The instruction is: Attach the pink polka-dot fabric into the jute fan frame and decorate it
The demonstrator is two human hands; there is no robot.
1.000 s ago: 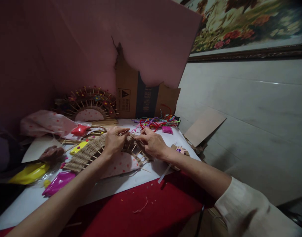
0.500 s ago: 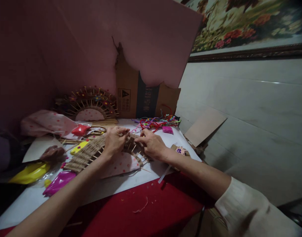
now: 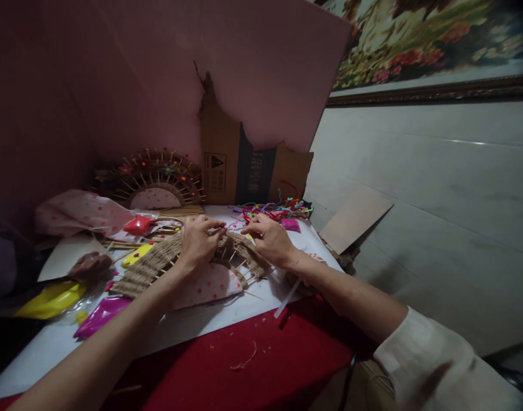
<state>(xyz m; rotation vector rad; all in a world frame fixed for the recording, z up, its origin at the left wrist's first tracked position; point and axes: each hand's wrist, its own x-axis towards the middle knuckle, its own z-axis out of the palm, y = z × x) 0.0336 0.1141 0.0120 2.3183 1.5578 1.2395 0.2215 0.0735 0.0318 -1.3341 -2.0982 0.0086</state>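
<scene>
Frame centre: left hand [image 3: 197, 242] pinches crest of twine-woven stick arch [image 3: 152, 268]; right hand [image 3: 272, 240] pinches same crest alongside. Advisable: even tension, rows packed tight.

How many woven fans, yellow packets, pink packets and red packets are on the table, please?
Woven fans: 2
Yellow packets: 2
Pink packets: 2
Red packets: 1
Total: 7

Two woven fans [image 3: 145, 271] [image 3: 159, 171], two hands [image 3: 197, 242] [image 3: 272, 240], perhaps two magenta packets [image 3: 101, 317] [image 3: 290, 224].
</scene>
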